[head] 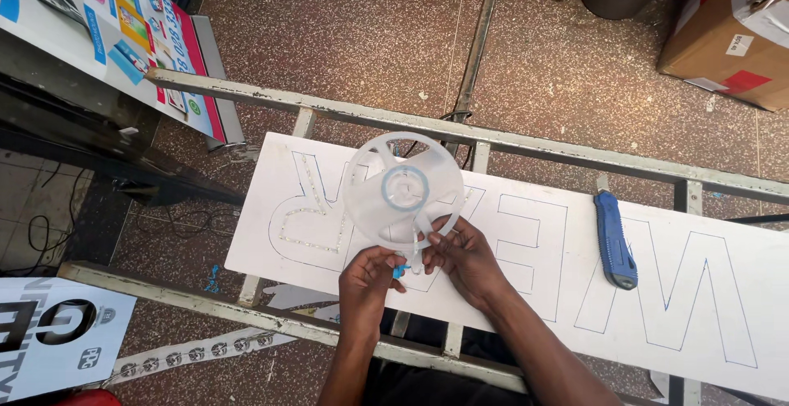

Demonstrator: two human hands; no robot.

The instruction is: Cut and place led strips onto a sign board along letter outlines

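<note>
Both hands pinch the translucent spool (403, 188): left hand (367, 279), right hand (464, 258), over the white letter board (723, 348). Best kept level; blue utility knife (615, 237) lies apart, rightward.

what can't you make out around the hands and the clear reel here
- Head view: the small blue piece between the left hand and right hand is mostly covered by fingers, too small to identify.
- The round clear plastic reel hides the outlined shapes on the white flat board beneath it.
- The blue utility knife: blade too small to tell.
- The brown cardboard box is cut off by the right edge.
</note>
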